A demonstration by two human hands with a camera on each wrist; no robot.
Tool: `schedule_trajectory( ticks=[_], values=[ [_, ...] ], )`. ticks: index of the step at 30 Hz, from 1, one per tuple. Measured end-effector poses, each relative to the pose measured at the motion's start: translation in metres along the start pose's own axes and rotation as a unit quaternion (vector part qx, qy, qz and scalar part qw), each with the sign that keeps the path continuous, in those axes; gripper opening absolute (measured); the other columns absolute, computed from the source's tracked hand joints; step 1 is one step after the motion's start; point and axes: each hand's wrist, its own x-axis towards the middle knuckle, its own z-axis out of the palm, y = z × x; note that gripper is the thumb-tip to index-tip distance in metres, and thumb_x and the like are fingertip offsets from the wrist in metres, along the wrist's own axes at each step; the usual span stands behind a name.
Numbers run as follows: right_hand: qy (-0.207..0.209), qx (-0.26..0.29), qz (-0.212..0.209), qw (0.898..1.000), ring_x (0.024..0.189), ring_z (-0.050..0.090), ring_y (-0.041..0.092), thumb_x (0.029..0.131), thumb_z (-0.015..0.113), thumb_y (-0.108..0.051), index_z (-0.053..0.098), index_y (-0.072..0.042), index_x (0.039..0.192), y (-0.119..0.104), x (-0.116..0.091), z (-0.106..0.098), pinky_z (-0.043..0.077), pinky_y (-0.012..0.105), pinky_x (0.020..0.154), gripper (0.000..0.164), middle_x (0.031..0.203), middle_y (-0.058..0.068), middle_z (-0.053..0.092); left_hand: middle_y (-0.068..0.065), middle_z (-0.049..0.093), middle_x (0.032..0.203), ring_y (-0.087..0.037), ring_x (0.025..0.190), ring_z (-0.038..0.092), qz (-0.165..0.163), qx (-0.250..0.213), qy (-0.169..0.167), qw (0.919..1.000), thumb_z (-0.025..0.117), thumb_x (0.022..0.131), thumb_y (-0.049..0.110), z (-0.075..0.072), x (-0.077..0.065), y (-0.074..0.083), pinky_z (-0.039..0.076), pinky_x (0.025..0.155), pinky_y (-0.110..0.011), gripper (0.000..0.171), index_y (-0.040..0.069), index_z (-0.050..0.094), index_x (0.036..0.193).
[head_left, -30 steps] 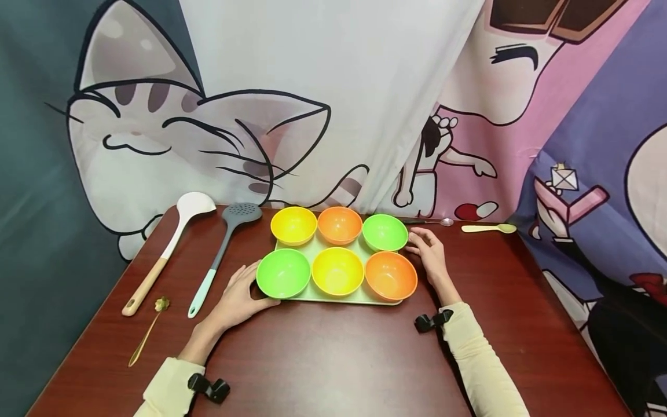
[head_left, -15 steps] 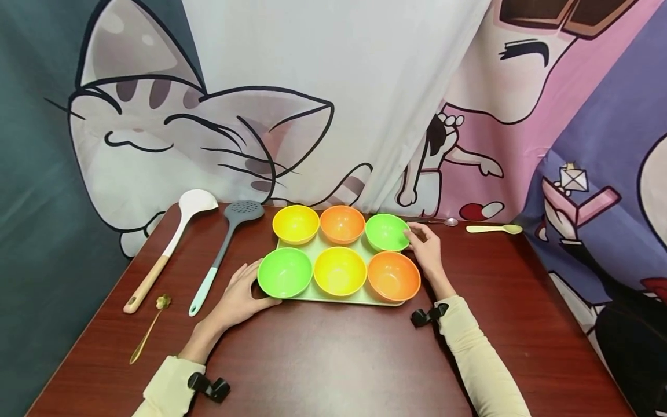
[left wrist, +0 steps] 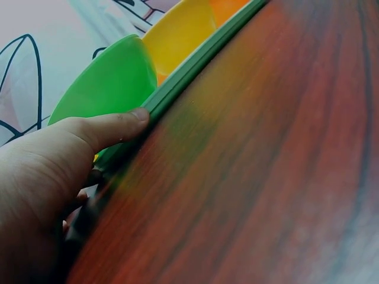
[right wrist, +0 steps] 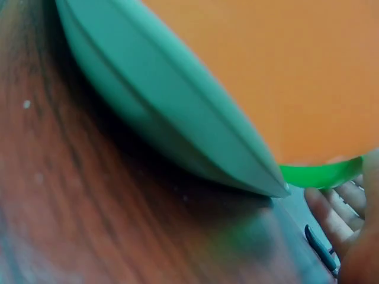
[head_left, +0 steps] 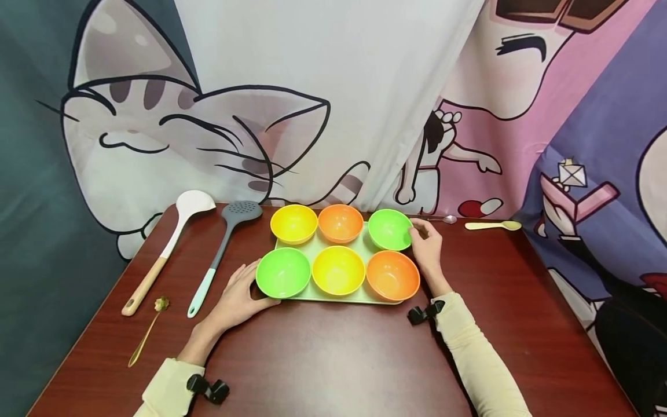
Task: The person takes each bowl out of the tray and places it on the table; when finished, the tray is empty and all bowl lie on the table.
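Several bowls stand in two rows on a pale green tray. My left hand holds the tray's front left corner beside the front green bowl; in the left wrist view its thumb presses on the tray's edge. At the back right corner my right hand grips the rim side of the other green bowl. The right wrist view shows fingers against that bowl, partly hidden behind the orange bowl. In front of it sits the orange bowl, beside a yellow bowl.
To the left lie a white ladle, a grey slotted turner and a small gold spoon. A pale yellow spoon and a metal spoon lie at the back right. A printed curtain hangs behind the table.
My right hand has reached the back right green bowl and taken hold of it. That bowl has shifted slightly right, away from the back orange bowl. The left hand has stayed at the tray.
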Motion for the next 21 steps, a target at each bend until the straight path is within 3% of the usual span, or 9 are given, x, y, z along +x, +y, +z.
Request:
schedule_trajectory(
  ticks=[10,17,21],
  values=[
    [0.082,0.056,0.006,0.995,0.081,0.060,0.011,0.092,0.056,0.000,0.068,0.013,0.111,-0.002,0.002,-0.005,0.052,0.015,0.069,0.026,0.091,0.002,0.067,-0.010,0.048,0.152,-0.035,0.146,0.035,0.001,0.003,0.000,1.0000,0.087,0.072,0.046,0.002,0.001,0.001,0.018,0.120,-0.062,0.093,0.016,0.046,0.149],
    [0.094,0.075,0.006,0.993,0.078,0.058,0.011,0.092,0.053,0.001,0.065,0.016,0.112,-0.004,0.000,-0.007,0.051,0.014,0.067,0.028,0.088,0.000,0.065,-0.010,0.049,0.151,-0.033,0.146,0.036,0.004,0.002,0.006,1.0000,0.088,0.072,0.044,0.000,0.001,0.002,0.017,0.120,-0.061,0.093,0.015,0.046,0.150],
    [0.095,0.084,0.016,0.992,0.079,0.058,0.012,0.092,0.053,0.000,0.065,0.016,0.112,0.008,0.003,-0.009,0.052,0.015,0.067,0.028,0.090,0.001,0.065,-0.010,0.049,0.151,-0.033,0.146,0.036,0.006,0.004,0.006,1.0000,0.088,0.072,0.043,0.000,0.000,0.002,0.018,0.120,-0.061,0.092,0.015,0.046,0.149]
  ],
)
